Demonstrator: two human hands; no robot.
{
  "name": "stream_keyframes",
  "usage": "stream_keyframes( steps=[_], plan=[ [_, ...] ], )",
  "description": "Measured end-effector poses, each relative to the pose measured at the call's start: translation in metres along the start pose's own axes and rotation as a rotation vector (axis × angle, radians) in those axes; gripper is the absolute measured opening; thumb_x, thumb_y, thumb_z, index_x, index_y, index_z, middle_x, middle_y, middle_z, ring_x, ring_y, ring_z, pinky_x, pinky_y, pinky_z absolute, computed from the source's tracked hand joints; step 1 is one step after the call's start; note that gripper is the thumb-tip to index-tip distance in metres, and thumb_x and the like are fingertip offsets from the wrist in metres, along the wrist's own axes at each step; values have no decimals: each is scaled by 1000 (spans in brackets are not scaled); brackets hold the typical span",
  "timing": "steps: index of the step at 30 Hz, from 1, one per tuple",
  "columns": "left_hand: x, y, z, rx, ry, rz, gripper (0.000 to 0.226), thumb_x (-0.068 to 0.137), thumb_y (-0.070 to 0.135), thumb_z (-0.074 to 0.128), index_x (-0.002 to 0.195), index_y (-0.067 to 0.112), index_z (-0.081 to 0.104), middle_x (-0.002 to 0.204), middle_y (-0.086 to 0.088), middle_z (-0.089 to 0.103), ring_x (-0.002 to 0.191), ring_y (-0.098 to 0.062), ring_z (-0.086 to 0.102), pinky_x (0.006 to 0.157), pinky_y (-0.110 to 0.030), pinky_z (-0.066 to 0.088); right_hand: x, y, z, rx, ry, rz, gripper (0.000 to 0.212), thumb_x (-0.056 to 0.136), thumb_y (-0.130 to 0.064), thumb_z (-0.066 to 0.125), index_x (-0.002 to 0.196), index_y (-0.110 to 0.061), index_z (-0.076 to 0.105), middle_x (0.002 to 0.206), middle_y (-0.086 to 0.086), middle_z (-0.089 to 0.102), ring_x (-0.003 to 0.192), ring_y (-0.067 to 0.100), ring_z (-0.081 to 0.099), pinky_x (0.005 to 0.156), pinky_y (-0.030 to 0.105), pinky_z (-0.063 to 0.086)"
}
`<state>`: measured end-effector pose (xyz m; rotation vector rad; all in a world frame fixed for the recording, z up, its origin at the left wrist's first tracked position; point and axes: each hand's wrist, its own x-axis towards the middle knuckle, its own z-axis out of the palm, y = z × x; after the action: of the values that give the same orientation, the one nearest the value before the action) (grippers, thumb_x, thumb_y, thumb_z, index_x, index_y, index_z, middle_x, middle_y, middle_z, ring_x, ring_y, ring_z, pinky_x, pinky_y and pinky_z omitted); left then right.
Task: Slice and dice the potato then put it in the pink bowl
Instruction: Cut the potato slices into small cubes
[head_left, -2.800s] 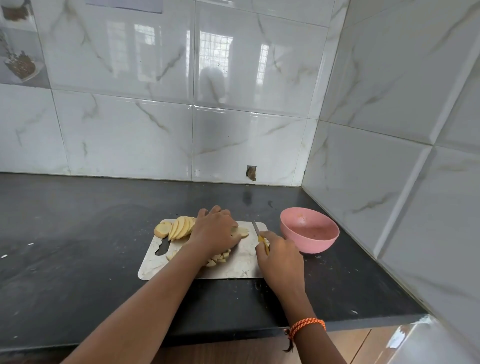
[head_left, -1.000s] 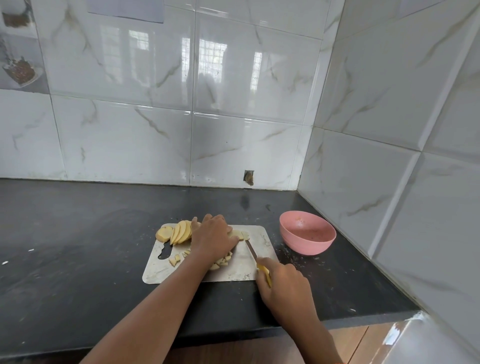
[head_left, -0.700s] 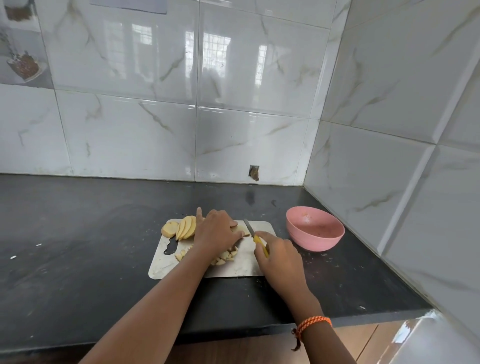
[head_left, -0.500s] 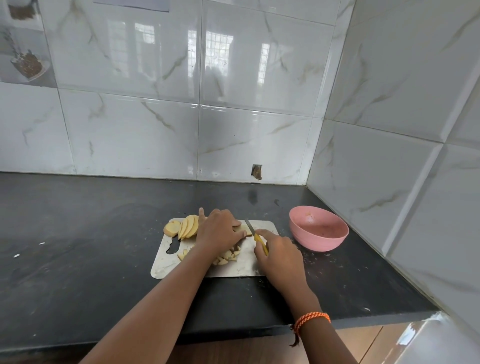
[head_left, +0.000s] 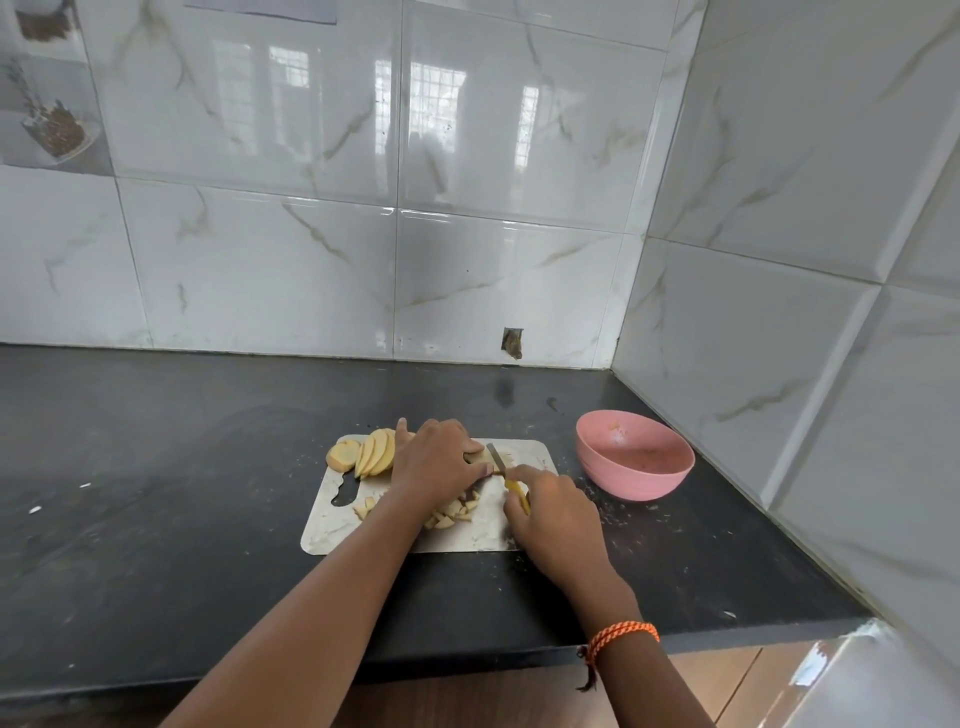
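While the left hand (head_left: 436, 462) is lying palm-down over the far middle of the cutting board (head_left: 332, 525), its fingers are curling down onto a piece of potato that is mostly hidden beneath them; only a pale sliver of it is showing at the hand's 3 o'clock side. The right hand (head_left: 550, 514) is wrapping its fingers around the yellow handle of a knife (head_left: 497, 457), with the forefinger lying along the top, and the short blade is pointing toward 11 o'clock, its tip sitting just beside the left fingertips.

At 9 o'clock from the left hand, a fan of potato slices (head_left: 375, 453) is leaning on edge against one another at the board's far left corner, touching the hand's thumb side. At 6 o'clock from that hand, partly under the wrist, a small heap of diced potato (head_left: 447, 514) is lying on the board, with a few loose cubes near the board's handle slot.

The pink bowl (head_left: 636, 467) is standing on the dark desk (head_left: 156, 467) at 3 o'clock from the board, just beside its right edge and close to the tiled corner; whether any potato is lying in it cannot be told. An orange braided band (head_left: 621, 636) is circling the right wrist.
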<state>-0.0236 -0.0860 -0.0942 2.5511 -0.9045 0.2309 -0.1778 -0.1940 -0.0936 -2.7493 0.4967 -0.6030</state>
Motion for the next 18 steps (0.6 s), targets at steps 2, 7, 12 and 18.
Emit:
stream_keyframes(
  steps=[2,7,12,18],
  plan=[
    [0,1,0,5,0,-2,40,95,62,65,126,39,75,137,16,65,134,-16,54,128,-61,12,-8,-1,0,-24,10,-9,33,102,-38,47,131,-34,60,112,2,71,100,25,65,78,37,47],
    [0,2,2,47,10,-4,43,96,62,64,128,36,75,135,15,65,134,-17,52,127,-62,17,-32,2,-3,-36,22,2,34,102,-42,44,134,-37,55,105,0,70,92,22,65,77,38,52],
    [-1,2,5,91,65,-35,42,96,60,61,123,31,77,126,12,67,126,-17,54,124,-59,24,-52,3,-7,-46,27,16,37,103,-45,43,137,-39,54,106,-3,70,92,18,65,81,38,55],
    [1,1,4,49,75,-21,41,95,59,64,120,31,78,122,10,70,125,-18,55,124,-56,27,-34,-2,-13,43,131,49,41,102,-36,45,141,-38,55,92,-2,71,81,17,63,74,38,54]
  ],
)
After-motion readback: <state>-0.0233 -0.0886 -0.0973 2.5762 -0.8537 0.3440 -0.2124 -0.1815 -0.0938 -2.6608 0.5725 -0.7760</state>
